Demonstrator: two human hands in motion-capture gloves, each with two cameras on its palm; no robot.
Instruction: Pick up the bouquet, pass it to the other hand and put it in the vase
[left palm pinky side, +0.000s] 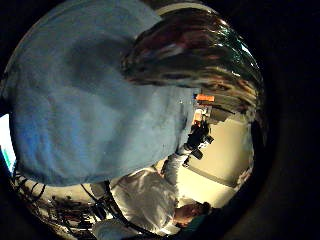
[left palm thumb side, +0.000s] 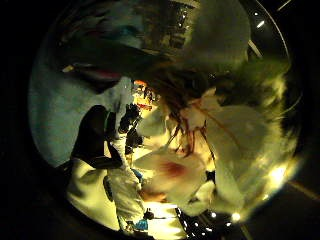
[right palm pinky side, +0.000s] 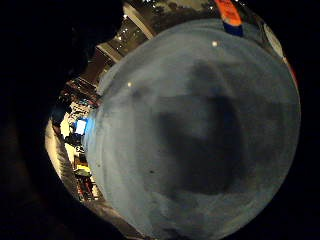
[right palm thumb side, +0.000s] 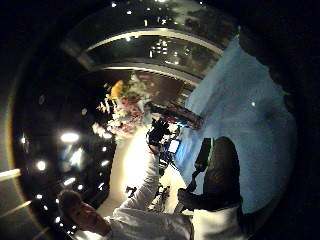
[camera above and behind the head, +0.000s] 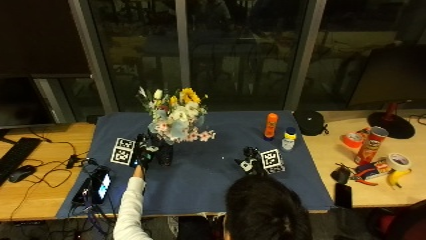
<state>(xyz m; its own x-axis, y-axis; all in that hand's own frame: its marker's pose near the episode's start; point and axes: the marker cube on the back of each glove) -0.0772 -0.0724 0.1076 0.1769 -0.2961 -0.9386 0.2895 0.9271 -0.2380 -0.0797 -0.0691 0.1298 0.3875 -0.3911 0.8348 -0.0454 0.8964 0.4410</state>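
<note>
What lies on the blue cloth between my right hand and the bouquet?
Nothing: in the outside view the blue cloth is bare between the right hand and the bouquet, which stands upright by the left hand.

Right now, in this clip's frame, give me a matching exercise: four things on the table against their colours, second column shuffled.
Things:
1. cloth
2. bottle
3. banana
4. chips can

Colours:
A. red
B. yellow
C. blue
D. orange

Pairs: 1-C, 2-D, 3-B, 4-A
</note>
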